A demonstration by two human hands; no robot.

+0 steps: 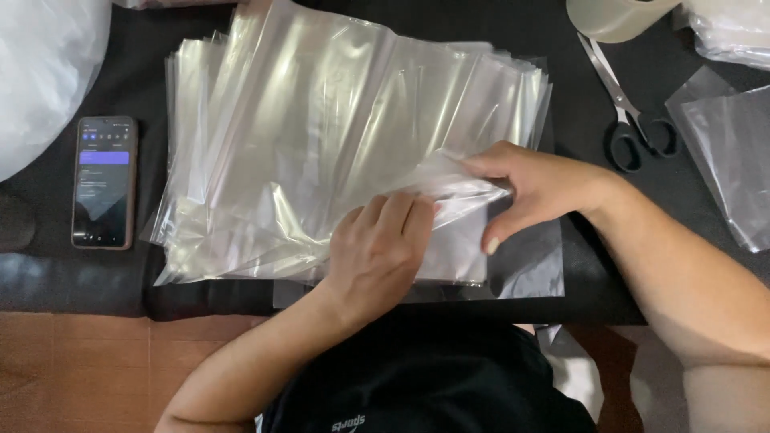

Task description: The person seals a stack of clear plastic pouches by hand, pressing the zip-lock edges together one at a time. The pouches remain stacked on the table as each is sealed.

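A thick stack of clear plastic bags lies on a black surface. My right hand pinches the near right corner of the top bag and lifts it off the pile. My left hand lies palm down on the near edge of the stack, fingers pressing the sheets just under the lifted corner. The top bag bends upward between the two hands.
A phone with a lit screen lies left of the stack. Black-handled scissors and a roll of tape sit at the upper right. More clear bags lie at the right edge, a white plastic bundle at the upper left.
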